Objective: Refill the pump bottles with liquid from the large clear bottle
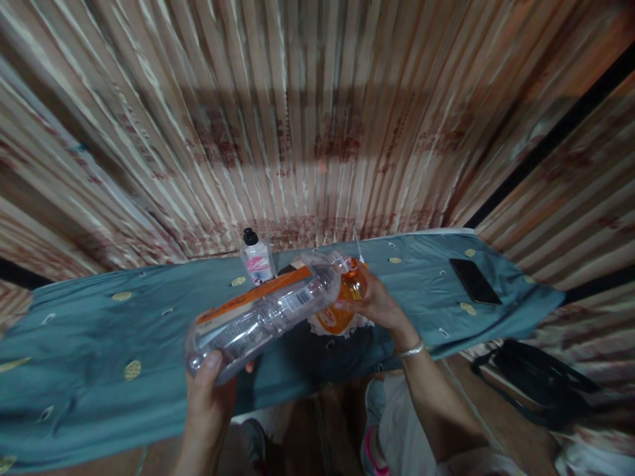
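Observation:
A large clear plastic bottle [262, 311] with an orange label and a barcode lies tilted in the air. My left hand [212, 387] is closed around its base, thumb on top. The bottle's neck points up to the right and meets the top of an orange see-through bottle [333, 320]. Around the upper part of that orange bottle my right hand [380, 304] is closed, a silver bracelet on the wrist. Whether the two mouths touch is hard to make out. White crumpled paper or cloth [366, 322] shows beneath the orange bottle.
A clear pump bottle [257, 262] with a black top and pink label stands at the table's back edge. On the right of the teal cloth [169, 344] lies a black phone [475, 281]. A black bag [538, 383] rests below, right. Patterned curtains [317, 132] hang behind.

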`<state>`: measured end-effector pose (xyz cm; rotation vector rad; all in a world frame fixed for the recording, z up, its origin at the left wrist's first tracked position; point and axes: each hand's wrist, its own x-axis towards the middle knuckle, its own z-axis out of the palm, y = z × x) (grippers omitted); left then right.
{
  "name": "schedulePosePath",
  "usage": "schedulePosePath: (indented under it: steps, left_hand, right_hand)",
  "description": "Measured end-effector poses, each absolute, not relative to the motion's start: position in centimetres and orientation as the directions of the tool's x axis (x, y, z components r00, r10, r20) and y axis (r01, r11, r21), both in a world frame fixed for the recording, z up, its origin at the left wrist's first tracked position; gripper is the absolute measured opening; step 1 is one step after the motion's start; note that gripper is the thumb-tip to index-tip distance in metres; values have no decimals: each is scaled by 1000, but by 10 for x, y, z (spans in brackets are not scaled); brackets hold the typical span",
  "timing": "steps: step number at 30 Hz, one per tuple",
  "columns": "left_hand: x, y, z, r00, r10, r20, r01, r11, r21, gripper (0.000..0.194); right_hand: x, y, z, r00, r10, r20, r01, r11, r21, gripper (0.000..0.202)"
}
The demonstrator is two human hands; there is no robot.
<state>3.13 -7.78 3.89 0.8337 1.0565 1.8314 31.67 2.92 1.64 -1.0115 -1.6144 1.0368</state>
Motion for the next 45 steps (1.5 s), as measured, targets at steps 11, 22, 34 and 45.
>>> schedulePosePath:
  steps: [11,22,34,45]
  left_hand:
    - [31,-81,37,-452,888,90,-368,-277,887,57]
    - [30,-81,39,-448,890,88,-374,-276,885,57]
    - [33,-82,46,-443,893,84,-340,-254,906,48]
    - [27,-86,40,-472,881,29,-353,-219,909,52]
  right_hand:
    - [311,25,17,-208,940,272,19,282,-959,93]
    - [309,28,18,-186,938,293,-37,292,-956,78]
    - [320,32,19,-291,922,257,55,284,-957,78]
    - [319,33,16,-346,900,265,73,307,-949,72]
